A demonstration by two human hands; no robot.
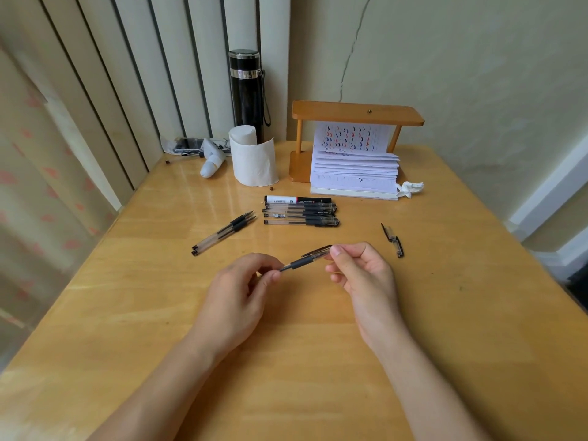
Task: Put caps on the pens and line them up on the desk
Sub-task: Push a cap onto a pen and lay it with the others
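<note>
On the bench (445, 313) a row of five capped pens (300, 213) lies side by side: one white marker at the back and four clear pens in front of it. Two uncapped pens (222, 233) lie together to the left of the row, and two loose caps (394, 240) lie end to end to its right. One held pen (296, 263) is above the bench. The left grip (241, 291) pinches its barrel, and the right grip (359, 275), fingers curled, pinches a cap (318, 249) over its tip; whether the cap is fully seated cannot be told.
</note>
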